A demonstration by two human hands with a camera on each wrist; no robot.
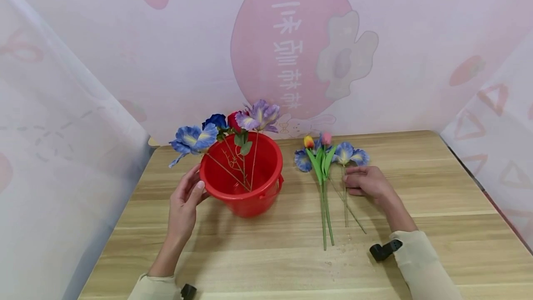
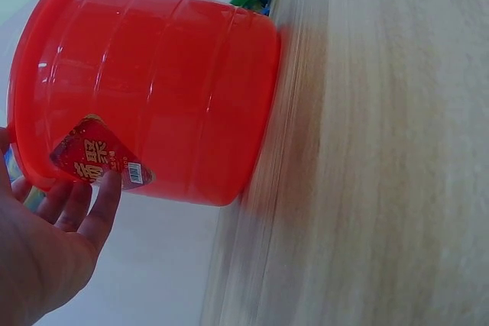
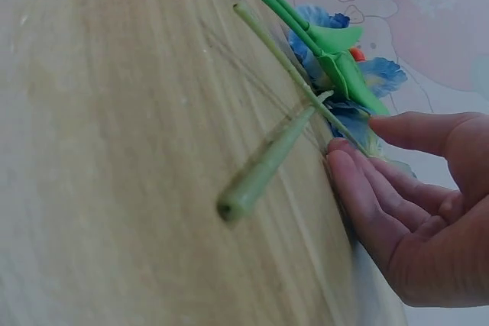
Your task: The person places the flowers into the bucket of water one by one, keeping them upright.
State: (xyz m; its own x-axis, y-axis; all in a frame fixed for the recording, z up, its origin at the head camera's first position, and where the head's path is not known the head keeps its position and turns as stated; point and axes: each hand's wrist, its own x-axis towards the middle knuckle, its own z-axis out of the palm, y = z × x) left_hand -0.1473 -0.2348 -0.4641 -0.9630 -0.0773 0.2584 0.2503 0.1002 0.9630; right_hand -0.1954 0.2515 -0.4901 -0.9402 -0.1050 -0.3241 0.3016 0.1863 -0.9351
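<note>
A red plastic bucket (image 1: 250, 205) stands left of the middle of the table, its left rim held by my left hand (image 1: 185, 200). The thumb lies at the rim and the fingers touch the wall by a sticker (image 2: 99, 154). In the bucket stand a blue iris (image 1: 191, 140), a purple iris (image 1: 260, 115), a dark blue flower (image 1: 215, 121) and a red flower (image 1: 234, 122). My right hand (image 1: 368, 182) pinches the stem of another blue iris (image 1: 344, 153) just below its bloom. Beside it lie a yellow-orange tulip (image 1: 308, 141), a pink tulip (image 1: 326, 138) and another blue bloom (image 1: 302, 160).
A loose stem (image 3: 267, 166) points toward the right wrist camera, crossing under the other stems. The wooden table (image 1: 266, 263) meets a printed pink-and-white curtain (image 1: 187, 59) at its back edge. Black wrist camera mounts (image 1: 385, 250) sit at both cuffs.
</note>
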